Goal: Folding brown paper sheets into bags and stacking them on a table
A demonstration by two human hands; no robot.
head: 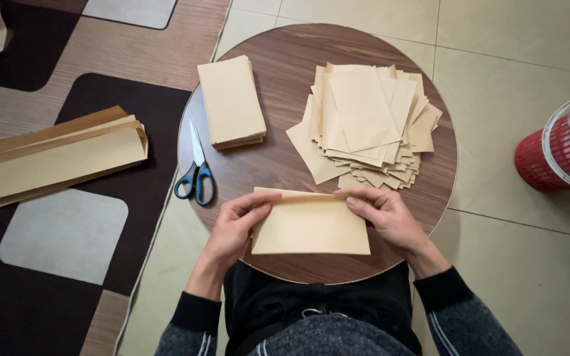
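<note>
The left hand [235,227] and right hand [384,214] both pinch the folded top edge of a tan paper sheet [311,227] on the round surface [285,72]; fingertips partly hidden, red basket [552,158] cut off.

A round brown wooden table [285,59] stands on a pale tiled floor [516,264]. On the table lie a neat stack of tan paper [231,100], a messy pile of tan sheets [367,122], blue-handled scissors [196,168] near the left edge, and one folded tan sheet [310,224] at the front. A patterned rug [54,244] lies beside the table, with long tan paper rolls [47,158] on it. A red basket [549,155] sits on the tiles.
</note>
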